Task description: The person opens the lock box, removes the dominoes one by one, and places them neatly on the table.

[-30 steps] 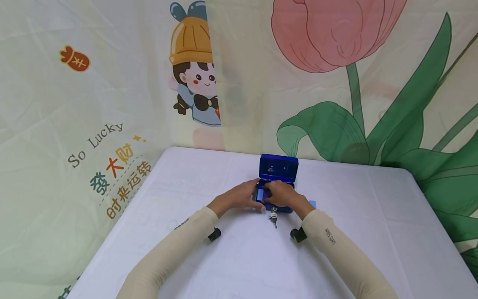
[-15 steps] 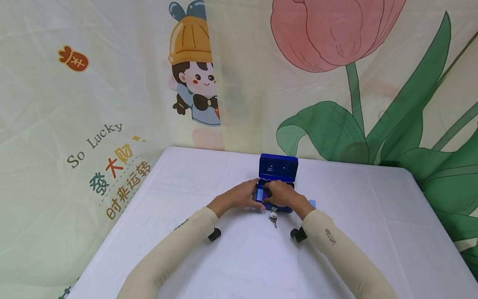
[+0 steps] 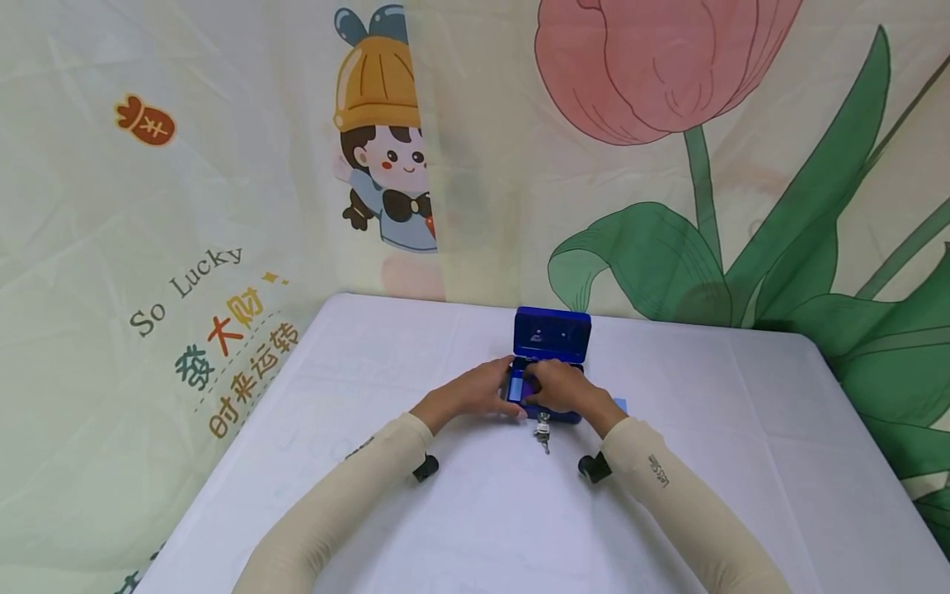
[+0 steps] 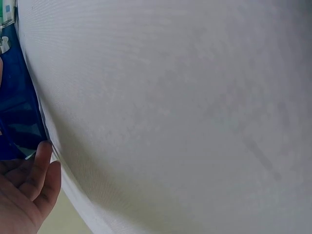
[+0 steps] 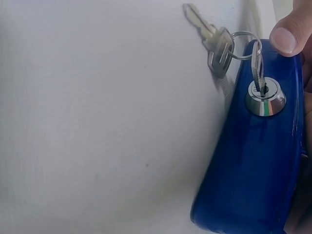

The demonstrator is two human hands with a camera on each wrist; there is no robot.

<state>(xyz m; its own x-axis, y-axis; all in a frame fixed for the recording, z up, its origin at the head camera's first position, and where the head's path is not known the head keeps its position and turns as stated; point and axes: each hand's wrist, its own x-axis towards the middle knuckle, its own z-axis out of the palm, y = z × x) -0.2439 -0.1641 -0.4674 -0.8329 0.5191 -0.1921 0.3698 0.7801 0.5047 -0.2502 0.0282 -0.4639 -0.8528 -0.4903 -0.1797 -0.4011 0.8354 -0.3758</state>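
Note:
A small blue metal cash box (image 3: 552, 333) stands with its lid raised near the back of the table. My left hand (image 3: 478, 389) grips its left side, the thumb (image 5: 284, 40) against the front face. Fingers of my right hand (image 3: 562, 385) reach down inside the box, bent over its contents; their tips are hidden there, and I cannot tell whether they pinch anything. A light-blue rectangular piece (image 3: 516, 388) and something purple show inside at the left. From the chrome lock (image 5: 265, 96) on the front hangs a ring with a second key (image 5: 219, 48).
A small light-blue piece (image 3: 621, 405) lies on the table just right of the box, partly behind the right wrist. White cloth (image 3: 475, 528) covers the table. Behind it hangs a printed curtain (image 3: 486, 148) with a tulip and a cartoon figure.

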